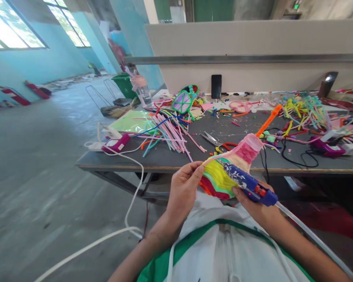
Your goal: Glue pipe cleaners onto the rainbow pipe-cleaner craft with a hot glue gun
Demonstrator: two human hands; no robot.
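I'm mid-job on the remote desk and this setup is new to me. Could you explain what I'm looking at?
There is no machine: these are a person's bare hands, seen from a camera worn on their head, looking forward and down. The left hand has its fingers on the left edge of a striped fuzzy piece, whose orange stem points up and away. The right hand holds what looks like a blue glue gun, in front of the piece; whether they touch is hard to tell. On the dark table beyond lie scissors, a bundle of mostly pink fuzzy sticks and other coloured bits; a black phone stands against the back board.
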